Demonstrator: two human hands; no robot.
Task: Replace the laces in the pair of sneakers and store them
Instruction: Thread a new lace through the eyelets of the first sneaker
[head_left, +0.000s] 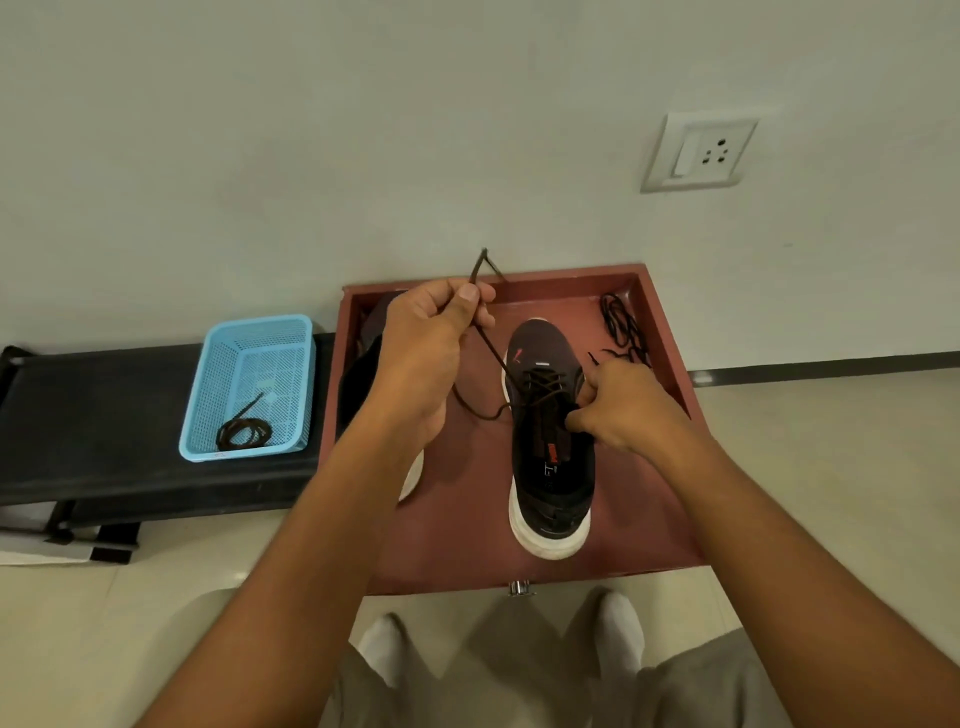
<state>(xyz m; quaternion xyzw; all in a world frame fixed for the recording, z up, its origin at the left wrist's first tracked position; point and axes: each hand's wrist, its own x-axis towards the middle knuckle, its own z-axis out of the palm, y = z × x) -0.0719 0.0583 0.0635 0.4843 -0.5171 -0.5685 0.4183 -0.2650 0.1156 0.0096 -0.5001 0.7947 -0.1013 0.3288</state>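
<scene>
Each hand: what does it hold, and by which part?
Left hand pinches the lace near its free end. Right hand grips the sneaker at its eyelet edge.

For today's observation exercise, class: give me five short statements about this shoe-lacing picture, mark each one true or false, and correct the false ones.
1. The left hand pinches a dark lace and holds it up. True.
2. The blue basket holds nothing. False: a coiled dark lace lies in it.
3. The sneaker being laced stands in a red tray. True.
4. The right hand rests flat on the floor. False: its fingers grip the sneaker at its eyelets.
5. A second sneaker sits in the blue basket. False: it lies in the red tray, partly hidden behind the left arm.
</scene>
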